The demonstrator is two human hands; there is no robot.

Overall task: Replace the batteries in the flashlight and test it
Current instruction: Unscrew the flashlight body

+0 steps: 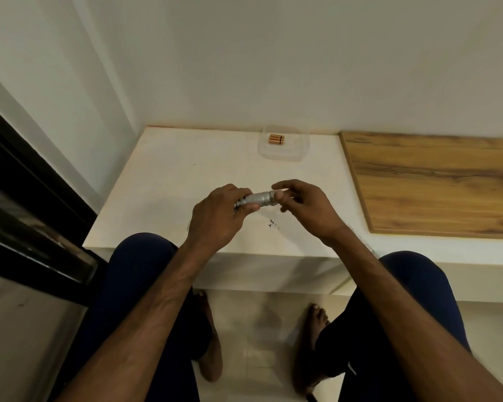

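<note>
A small silver flashlight (259, 199) with a knurled body lies level between my hands, above the white table (169, 181). My left hand (215, 219) grips its left end, fingers curled round it. My right hand (302, 207) pinches the right end between thumb and fingers; that end is hidden by the fingers. Copper-coloured batteries (276, 139) lie side by side in a clear plastic container (285, 153) at the back of the table, apart from both hands.
A wooden board (436, 181) covers the table's right part. A dark-framed glass panel (26, 204) stands at the left. White walls rise behind the table. Small dark specks (273, 224) lie on the table under the hands. My knees and bare feet are below the front edge.
</note>
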